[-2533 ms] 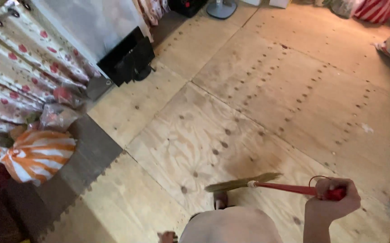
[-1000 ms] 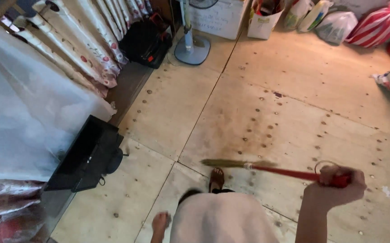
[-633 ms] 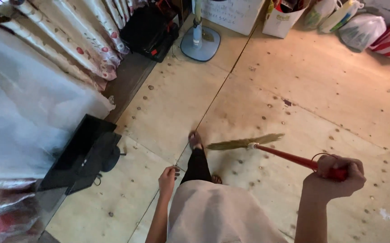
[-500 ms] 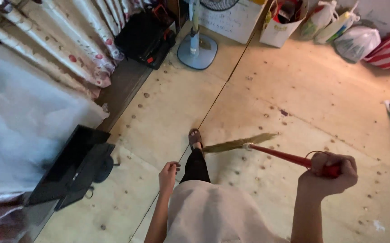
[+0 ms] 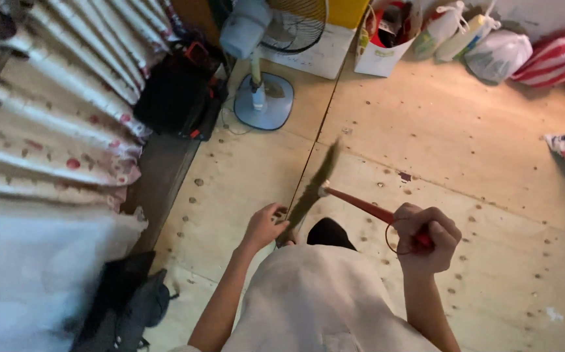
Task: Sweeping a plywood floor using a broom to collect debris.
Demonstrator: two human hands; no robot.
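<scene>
**Broom at centre frame**

My right hand (image 5: pixel 426 238) grips the red-handled broom (image 5: pixel 335 192); my left hand (image 5: pixel 264 226), fingers loosely curled, touches its bristles. A standing fan (image 5: pixel 263 98) stands upper centre, a black bag (image 5: pixel 178 91) upper left, plastic bags (image 5: pixel 498 55) upper right.

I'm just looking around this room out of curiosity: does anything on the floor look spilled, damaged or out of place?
Little stands out. The plywood floor has a small dark spot and a pale scrap. The right hand grips a red-handled broom; the left hand is beside its bristles.
</scene>
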